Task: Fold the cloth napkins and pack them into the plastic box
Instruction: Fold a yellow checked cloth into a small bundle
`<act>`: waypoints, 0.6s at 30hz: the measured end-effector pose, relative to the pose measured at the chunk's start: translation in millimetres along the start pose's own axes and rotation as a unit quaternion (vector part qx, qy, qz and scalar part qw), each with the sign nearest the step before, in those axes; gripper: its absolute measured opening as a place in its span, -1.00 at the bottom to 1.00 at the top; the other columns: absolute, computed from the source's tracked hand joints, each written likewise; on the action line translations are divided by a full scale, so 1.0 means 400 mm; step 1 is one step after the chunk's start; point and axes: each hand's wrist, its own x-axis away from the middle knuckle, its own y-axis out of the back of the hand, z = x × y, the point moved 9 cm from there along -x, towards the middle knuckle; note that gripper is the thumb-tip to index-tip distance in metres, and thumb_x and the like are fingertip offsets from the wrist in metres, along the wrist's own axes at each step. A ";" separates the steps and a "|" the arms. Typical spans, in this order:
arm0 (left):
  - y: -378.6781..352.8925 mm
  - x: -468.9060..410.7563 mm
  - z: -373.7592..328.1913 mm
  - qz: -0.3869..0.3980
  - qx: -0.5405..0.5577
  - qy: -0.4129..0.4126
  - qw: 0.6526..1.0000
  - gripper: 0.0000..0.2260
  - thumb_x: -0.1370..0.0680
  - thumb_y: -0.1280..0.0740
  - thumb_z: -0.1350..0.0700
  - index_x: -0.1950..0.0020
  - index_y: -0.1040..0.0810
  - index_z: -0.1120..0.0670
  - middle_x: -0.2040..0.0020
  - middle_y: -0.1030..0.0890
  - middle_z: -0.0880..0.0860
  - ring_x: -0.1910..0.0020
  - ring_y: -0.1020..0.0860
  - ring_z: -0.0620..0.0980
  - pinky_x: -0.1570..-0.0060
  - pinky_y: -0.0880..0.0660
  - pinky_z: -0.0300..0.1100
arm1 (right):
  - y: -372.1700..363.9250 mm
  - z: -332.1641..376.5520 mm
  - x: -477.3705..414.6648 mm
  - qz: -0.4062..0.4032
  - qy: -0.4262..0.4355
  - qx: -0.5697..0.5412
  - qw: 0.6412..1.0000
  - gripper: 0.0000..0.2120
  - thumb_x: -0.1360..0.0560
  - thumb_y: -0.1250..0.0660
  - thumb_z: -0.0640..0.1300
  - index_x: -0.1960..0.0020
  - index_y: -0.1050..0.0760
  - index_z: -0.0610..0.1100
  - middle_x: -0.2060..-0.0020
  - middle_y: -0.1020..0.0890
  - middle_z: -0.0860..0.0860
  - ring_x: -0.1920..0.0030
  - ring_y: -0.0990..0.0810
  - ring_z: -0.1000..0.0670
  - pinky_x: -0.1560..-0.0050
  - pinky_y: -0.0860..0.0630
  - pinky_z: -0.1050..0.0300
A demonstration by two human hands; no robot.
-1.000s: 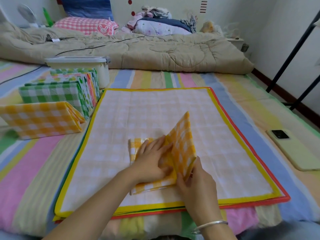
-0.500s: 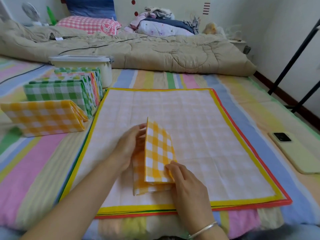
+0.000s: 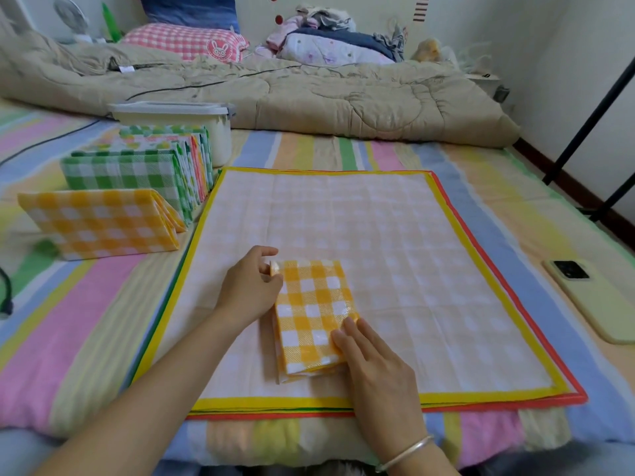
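Folded small, the yellow napkin [image 3: 312, 314] lies near the front edge of the flat napkin stack [image 3: 412, 235]. The left hand [image 3: 249, 290] pinches its far left corner, apparently aligning layers; the right hand [image 3: 374, 369] presses straight fingers on its right edge, probably setting the crease.

The striped bed [image 3: 86, 321] carries a stack of flat napkins [image 3: 378, 218] at centre, folded napkins [image 3: 113, 207] at 10 o'clock, the plastic box [image 3: 220, 132] at 11, a phone [image 3: 598, 300] at 3.
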 end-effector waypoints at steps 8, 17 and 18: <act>-0.002 0.019 -0.048 -0.008 -0.248 -0.062 0.967 -0.65 -0.58 -0.29 0.16 -0.36 -0.47 -0.05 -0.27 -0.55 -0.01 -0.20 -0.55 0.06 -0.08 -0.52 -0.05 | -0.006 -0.019 0.021 0.026 0.047 -0.036 0.998 -0.60 -0.46 -0.18 -0.12 -0.23 -0.60 -0.06 -0.25 -0.60 -0.05 -0.25 -0.58 -0.13 -0.06 -0.62 0.01; -0.133 0.099 -0.090 0.122 -0.409 -0.168 0.889 -0.22 -0.52 0.32 -0.28 -0.64 0.07 0.13 -0.64 0.12 0.07 -0.60 0.24 0.03 -0.55 0.30 -0.04 | -0.024 -0.015 0.029 0.144 0.076 -0.048 0.985 -0.43 -0.41 -0.17 -0.05 -0.43 -0.40 0.06 -0.38 -0.44 -0.01 -0.38 -0.40 -0.09 -0.28 -0.36 0.03; -0.141 0.104 -0.077 0.128 -0.421 -0.171 0.881 -0.13 -0.41 0.42 -0.29 -0.63 0.14 0.13 -0.64 0.18 0.08 -0.59 0.29 0.03 -0.54 0.34 -0.04 | -0.018 -0.015 0.022 0.146 0.077 -0.056 0.985 -0.44 -0.38 -0.17 -0.04 -0.39 -0.43 0.07 -0.34 -0.47 0.01 -0.34 -0.42 -0.07 -0.23 -0.38 0.05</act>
